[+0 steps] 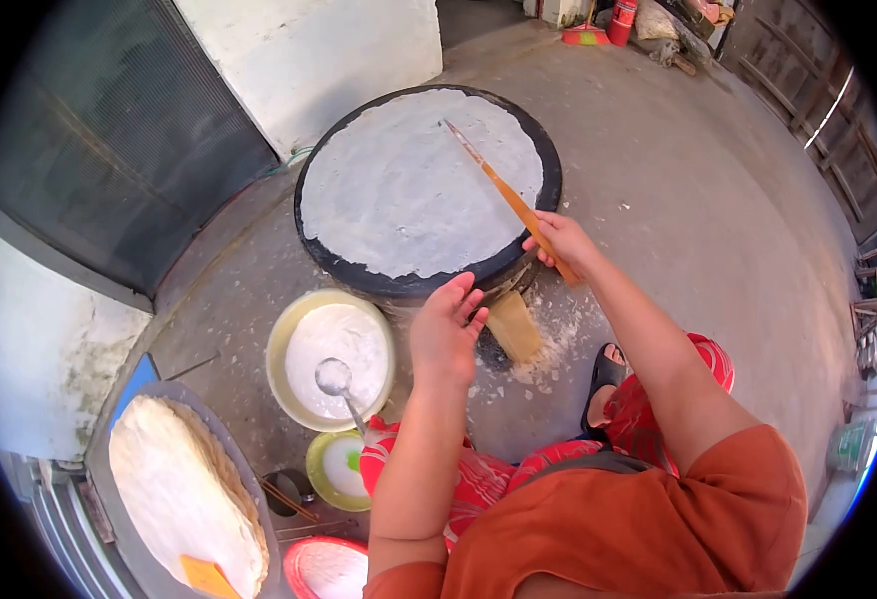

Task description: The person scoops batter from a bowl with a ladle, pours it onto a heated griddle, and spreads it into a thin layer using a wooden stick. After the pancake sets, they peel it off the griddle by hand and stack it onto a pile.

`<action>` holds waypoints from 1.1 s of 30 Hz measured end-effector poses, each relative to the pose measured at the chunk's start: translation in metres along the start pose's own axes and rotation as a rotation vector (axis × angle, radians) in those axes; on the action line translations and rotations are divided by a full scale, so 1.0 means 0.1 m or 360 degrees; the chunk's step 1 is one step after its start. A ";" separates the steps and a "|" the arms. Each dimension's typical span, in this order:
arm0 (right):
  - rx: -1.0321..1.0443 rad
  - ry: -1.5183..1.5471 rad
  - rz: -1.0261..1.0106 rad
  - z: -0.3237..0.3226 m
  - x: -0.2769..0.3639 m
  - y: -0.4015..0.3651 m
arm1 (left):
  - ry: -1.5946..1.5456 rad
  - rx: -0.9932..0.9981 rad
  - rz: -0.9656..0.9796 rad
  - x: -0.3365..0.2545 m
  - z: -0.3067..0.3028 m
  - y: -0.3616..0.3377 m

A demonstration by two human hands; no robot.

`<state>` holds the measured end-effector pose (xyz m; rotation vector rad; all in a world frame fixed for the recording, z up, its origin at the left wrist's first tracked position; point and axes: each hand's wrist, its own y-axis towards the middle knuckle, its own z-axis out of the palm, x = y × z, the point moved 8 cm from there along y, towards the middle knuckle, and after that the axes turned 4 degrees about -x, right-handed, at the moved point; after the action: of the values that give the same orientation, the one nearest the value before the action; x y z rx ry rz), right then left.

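Observation:
My right hand (561, 244) grips the lower end of a long, flat wooden spatula (511, 197). Its pale tip reaches over the upper right part of a thin batter sheet (399, 180). The white sheet covers most of a large round black griddle (552, 165), whose dark rim shows all around it. My left hand (445, 329) is at the griddle's near edge, fingers loosely bent and apart, with nothing in it. To its left stands a pale yellow basin (277, 351) of white batter, with a metal ladle (334, 376) lying in it.
At lower left, a tall stack of thin flatbreads (174, 489) lies on a grey tray, an orange scraper (207, 576) on top. A small green bowl (321, 477) and a red basin (297, 559) sit beside my leg. A tan board (514, 327) leans under the griddle.

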<state>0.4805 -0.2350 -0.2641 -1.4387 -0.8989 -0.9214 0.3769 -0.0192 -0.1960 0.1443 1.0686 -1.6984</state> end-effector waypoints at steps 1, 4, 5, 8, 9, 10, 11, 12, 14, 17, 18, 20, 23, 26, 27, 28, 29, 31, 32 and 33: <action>0.0017 -0.0049 -0.0014 0.06 0.04 0.10 | -0.0006 -0.0007 0.0005 0.00 0.01 0.00; 0.0007 -0.0066 0.0007 0.20 0.12 0.36 | -0.0036 0.0016 -0.0014 0.01 0.00 0.03; -0.0030 -0.0031 0.0048 0.23 0.13 0.44 | -0.0042 0.0009 -0.0005 0.00 0.00 0.04; -0.0034 -0.0131 0.0103 0.32 0.17 0.66 | -0.0047 0.0018 -0.0001 -0.01 -0.01 0.05; -0.0024 -0.0135 0.0104 0.35 0.19 0.72 | -0.0052 0.0011 0.0004 -0.02 -0.01 0.05; -0.0058 -0.0153 0.0121 0.37 0.20 0.78 | -0.0045 0.0009 -0.0010 -0.03 0.01 0.04; -0.0094 -0.0171 0.0139 0.39 0.21 0.82 | -0.0037 0.0009 -0.0025 -0.03 0.01 0.03; -0.0090 -0.0174 0.0141 0.42 0.24 0.87 | -0.0040 0.0005 -0.0025 -0.03 0.01 0.03; -0.0135 -0.0470 0.0117 0.46 0.31 0.94 | -0.0052 0.0012 -0.0010 -0.03 0.02 0.04; -0.0190 -0.1172 0.0019 0.54 0.47 1.04 | -0.0060 0.0016 -0.0017 -0.02 0.02 0.05; -0.0187 -0.1174 0.0022 0.55 0.41 1.09 | -0.0062 0.0012 -0.0019 -0.03 0.02 0.05; -0.0463 -0.1911 -0.0596 0.64 0.60 1.06 | -0.0063 0.0008 -0.0013 -0.02 0.03 0.05; -0.0359 -0.1907 -0.0393 0.66 0.62 0.97 | -0.0051 0.0019 -0.0051 -0.01 0.05 0.04; -0.0279 -0.2023 -0.0744 0.68 0.59 0.88 | -0.0033 -0.0001 -0.0054 0.00 0.05 0.06; -0.0289 -0.2027 -0.0743 0.61 0.60 0.77 | -0.0032 0.0009 -0.0057 0.01 0.06 0.06; -0.0073 -0.1241 -0.0339 0.48 0.43 0.70 | -0.0024 0.0013 -0.0055 0.01 0.06 0.06; 0.0135 -0.0443 0.0052 0.45 0.24 0.61 | -0.0015 0.0015 -0.0053 0.01 0.05 0.06; 0.0051 -0.0187 0.0132 0.20 0.15 0.55 | -0.0025 0.0009 -0.0033 0.01 0.04 0.06; -0.0032 0.0070 0.0212 0.09 0.09 0.51 | -0.0034 0.0002 -0.0013 0.01 0.04 0.06; -0.0038 0.0076 0.0210 0.08 0.05 0.48 | -0.0027 0.0007 -0.0015 0.02 0.04 0.06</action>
<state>0.5274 -0.2294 -0.2789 -1.4722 -0.7507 -0.8663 0.3826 -0.0233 -0.1984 0.1276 1.0546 -1.7078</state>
